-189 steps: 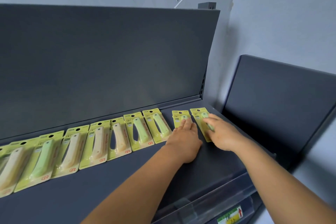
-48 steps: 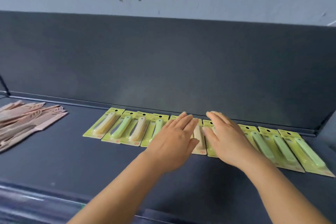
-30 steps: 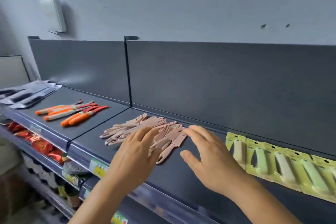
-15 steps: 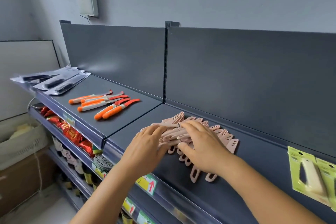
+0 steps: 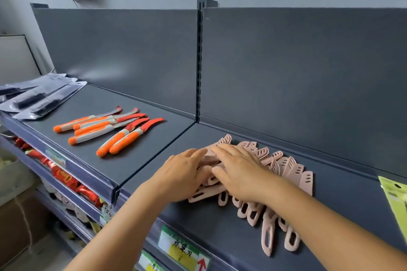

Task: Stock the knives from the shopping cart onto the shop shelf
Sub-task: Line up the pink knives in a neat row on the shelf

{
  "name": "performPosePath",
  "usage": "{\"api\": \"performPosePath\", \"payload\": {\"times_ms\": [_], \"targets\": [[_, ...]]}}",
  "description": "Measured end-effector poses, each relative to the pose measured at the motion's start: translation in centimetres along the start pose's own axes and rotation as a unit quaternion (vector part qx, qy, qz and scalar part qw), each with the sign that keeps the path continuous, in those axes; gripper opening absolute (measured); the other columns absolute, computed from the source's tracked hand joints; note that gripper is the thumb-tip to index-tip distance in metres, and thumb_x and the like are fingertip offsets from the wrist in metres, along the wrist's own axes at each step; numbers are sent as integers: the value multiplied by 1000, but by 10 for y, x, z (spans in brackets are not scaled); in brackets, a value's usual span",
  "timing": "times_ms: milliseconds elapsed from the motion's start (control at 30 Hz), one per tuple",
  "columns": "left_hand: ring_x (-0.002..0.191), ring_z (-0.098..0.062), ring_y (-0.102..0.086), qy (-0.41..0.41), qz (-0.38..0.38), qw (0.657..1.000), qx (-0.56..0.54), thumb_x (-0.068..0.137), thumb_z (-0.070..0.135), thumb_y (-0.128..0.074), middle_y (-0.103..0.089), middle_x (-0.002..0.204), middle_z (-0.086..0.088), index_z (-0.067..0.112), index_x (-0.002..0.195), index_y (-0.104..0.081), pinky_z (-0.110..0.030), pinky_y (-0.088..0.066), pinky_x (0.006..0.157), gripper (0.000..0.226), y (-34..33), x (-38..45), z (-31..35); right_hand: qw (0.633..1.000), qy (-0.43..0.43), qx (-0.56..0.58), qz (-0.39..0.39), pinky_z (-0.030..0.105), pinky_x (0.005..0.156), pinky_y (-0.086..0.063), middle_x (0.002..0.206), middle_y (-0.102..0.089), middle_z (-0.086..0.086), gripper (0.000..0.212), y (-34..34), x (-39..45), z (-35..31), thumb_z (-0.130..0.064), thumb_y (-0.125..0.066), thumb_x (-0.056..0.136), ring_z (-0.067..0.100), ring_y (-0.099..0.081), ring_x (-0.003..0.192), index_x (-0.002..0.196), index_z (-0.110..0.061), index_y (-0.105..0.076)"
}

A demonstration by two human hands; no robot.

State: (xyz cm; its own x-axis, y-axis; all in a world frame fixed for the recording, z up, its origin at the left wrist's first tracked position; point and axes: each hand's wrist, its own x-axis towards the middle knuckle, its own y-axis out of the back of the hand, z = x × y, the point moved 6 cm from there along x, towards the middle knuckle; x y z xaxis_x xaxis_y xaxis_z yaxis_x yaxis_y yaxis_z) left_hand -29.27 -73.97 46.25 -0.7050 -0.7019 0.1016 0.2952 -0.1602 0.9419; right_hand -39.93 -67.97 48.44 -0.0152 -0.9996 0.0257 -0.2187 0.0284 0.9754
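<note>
Knives in pink sheaths (image 5: 284, 167) lie fanned in a loose heap on the dark shelf (image 5: 220, 224), and both hands rest flat on the left part of that heap. The left hand (image 5: 184, 175) has its fingers (image 5: 198, 154) stretched out almost straight, lying across the upper knives without curling round any of them. The right hand (image 5: 240, 171) sits just beside it, fingers (image 5: 222, 149) likewise extended and spread over the pile, thumb against a handle; it pinches nothing that I can see. From under the right wrist the looped pink handles stick out toward the shelf's front edge. Further left, on the neighbouring shelf section, a group of orange-handled knives (image 5: 110, 130) lies well apart from the pink ones, and beyond them some dark packaged knives (image 5: 39, 99) sit at the far end. At the right border a yellow-green card pack (image 5: 396, 200) shows partly. A price label (image 5: 185, 251) with a red arrow is fixed to the shelf's front rail below the arms.
</note>
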Motion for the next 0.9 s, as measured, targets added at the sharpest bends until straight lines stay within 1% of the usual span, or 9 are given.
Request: {"api": "performPosePath", "payload": {"times_ms": [100,200,333,433,533,633,767,833,900], "targets": [[125,-15,-42,-40,-25,999,-24,100,41,-26,-45,135,7,25,132,-44,-32,-33,106,40,-4,6,-4,998,-67,4,-1,41,116,-13,154,-21,-9,46,-8,11,-3,-36,-24,100,18,-16,142,146,-30,-22],[133,-14,-28,-90,-43,994,-36,101,38,-23,-33,145,9,30,142,-33,-27,-23,112,42,-6,7,-4,992,-129,-10,3,44,115,-14,151,-26,-9,43,-16,13,-3,-34,-22,100,19,-15,140,141,-27,-31],[128,-17,-22,-144,-67,987,-29,102,39,-22,-29,143,7,30,146,-24,-26,-22,107,45,-12,7,6,983,-182,7,35,39,117,-13,149,-28,-14,40,-18,5,4,-27,-27,97,13,-14,141,137,-30,-34],[124,-21,-24,-174,-79,981,-13,102,42,-20,-30,142,3,27,147,-23,-30,-25,106,48,-18,7,27,977,-210,0,31,38,117,-14,148,-30,-18,45,-16,-11,19,-18,-35,92,8,-15,141,133,-37,-35],[124,-23,-25,-207,-110,972,-3,102,41,-19,-30,143,1,28,146,-24,-34,-27,106,47,-21,6,47,971,-239,1,20,31,115,-13,143,-34,-22,56,-8,-32,34,-6,-41,84,3,-19,139,128,-41,-39],[124,-24,-28,-200,-114,973,25,101,42,-22,-33,145,1,20,140,-37,-34,-28,106,47,-22,12,48,964,-265,-4,28,26,110,-20,136,-40,-21,56,0,-48,48,0,-38,82,3,-30,131,122,-38,-43],[127,-23,-27,-181,-113,973,91,101,41,-22,-31,147,0,16,143,-32,-36,-26,108,50,-19,16,36,955,-293,19,41,25,106,-29,129,-45,-17,55,3,-54,54,3,-37,80,10,-38,124,117,-35,-48],[127,-25,-28,-162,-95,976,115,101,40,-24,-32,146,-3,13,143,-31,-35,-27,106,51,-14,19,26,963,-264,-8,54,25,105,-29,126,-46,-16,45,4,-48,44,-2,-42,84,11,-39,126,119,-31,-49],[126,-26,-30,-135,-83,979,126,101,38,-25,-32,143,-7,10,144,-28,-34,-30,104,52,-10,22,14,969,-236,-24,66,25,108,-21,137,-41,-15,37,3,-40,27,-16,-42,95,10,-33,133,130,-28,-47]]}}
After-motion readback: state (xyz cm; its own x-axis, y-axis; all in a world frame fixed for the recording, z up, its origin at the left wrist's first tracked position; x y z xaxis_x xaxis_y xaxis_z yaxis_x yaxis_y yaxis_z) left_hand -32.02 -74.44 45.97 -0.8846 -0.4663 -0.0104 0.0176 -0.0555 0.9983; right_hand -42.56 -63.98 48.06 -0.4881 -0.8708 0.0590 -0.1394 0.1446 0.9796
